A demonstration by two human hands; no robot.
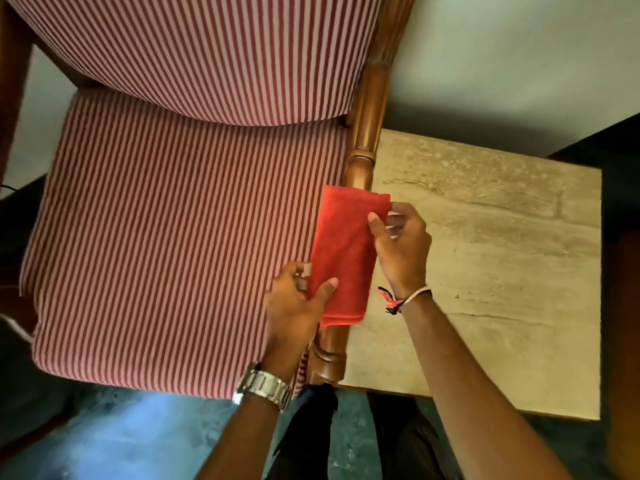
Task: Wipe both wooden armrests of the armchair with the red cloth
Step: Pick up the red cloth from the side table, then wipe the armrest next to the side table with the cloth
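Both hands, left hand and right hand, grip clamped on the red cloth, which is draped over the armrest right of centre. Wiping appears barely begun; the other armrest, at the left edge, looks untouched.

Both hands are holding the folded red cloth over the wooden armrest: left hand pinching its near edge, right hand gripping its far corner

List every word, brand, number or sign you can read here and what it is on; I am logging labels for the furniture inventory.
None can be read.
The wristwatch on the left hand shows only its metal band; the dial is turned away.
The red cloth, armrest and side table carry no text.
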